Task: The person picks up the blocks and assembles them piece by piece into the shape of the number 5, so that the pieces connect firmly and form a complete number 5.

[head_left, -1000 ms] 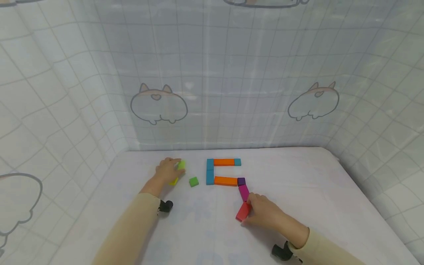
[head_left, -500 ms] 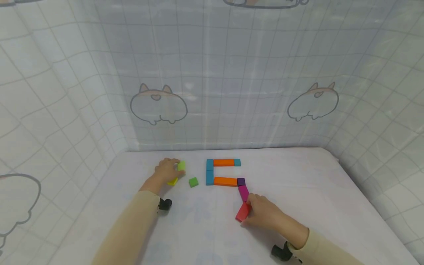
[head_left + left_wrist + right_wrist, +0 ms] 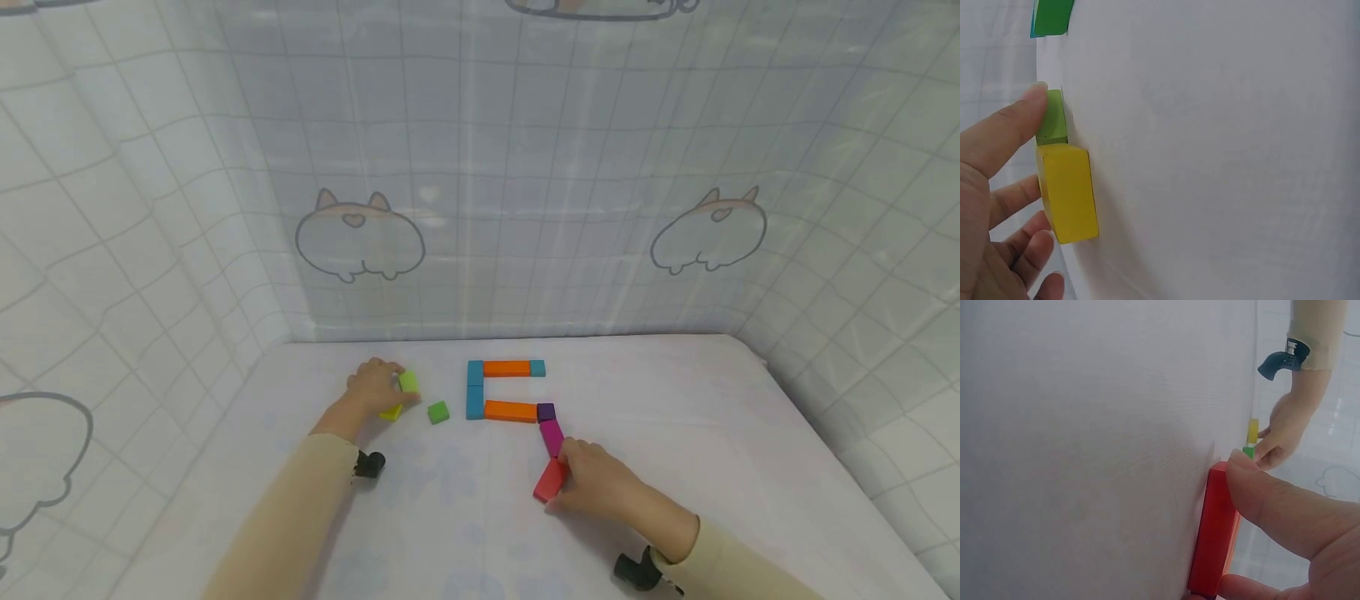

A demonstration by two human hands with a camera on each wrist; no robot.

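At the left of the table my left hand point(image 3: 371, 387) pinches a lime-green block point(image 3: 408, 382) between thumb and fingers. Close to its thumb lies a yellow block point(image 3: 392, 412), which the left wrist view shows end to end with the lime one. My right hand point(image 3: 603, 481) holds a red block point(image 3: 551, 480) by its two ends, flat on the table. Above the red block, a magenta block point(image 3: 551, 437) leads up to a small purple block point(image 3: 546, 412). In the right wrist view the thumb presses the red block's near end; its far end is partly cut off.
Blue blocks point(image 3: 475, 390) stand in a column joined by an upper orange block point(image 3: 507, 368) and a lower orange block point(image 3: 511, 411). A small teal block point(image 3: 537, 368) ends the upper row. A loose green block point(image 3: 438, 412) lies between column and left hand.
The lime-green block has turned slightly and shifted a little left with my left hand. The right hand and the red block stay where they were.
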